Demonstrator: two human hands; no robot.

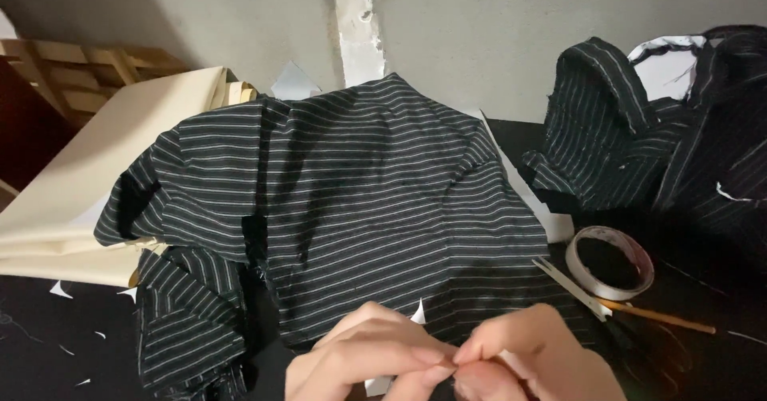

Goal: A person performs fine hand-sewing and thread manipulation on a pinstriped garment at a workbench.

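Grey wall stands behind our dark desk (48,345). Cream folded cloth (104,177) lies far left of our grip. Our left hand (363,361) and right hand (543,357) meet, fingertips pinching something tiny and hard to make out. Striped garment (359,201) spreads just beyond; tape roll (611,263) sits right.

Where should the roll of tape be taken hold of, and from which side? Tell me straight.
Take the roll of tape by its rim, fingers over the near right edge and thumb inside the open middle, coming from above. It lies flat on the dark table, so its ring wall stands up. The snips touch its left side; the right looks freer.
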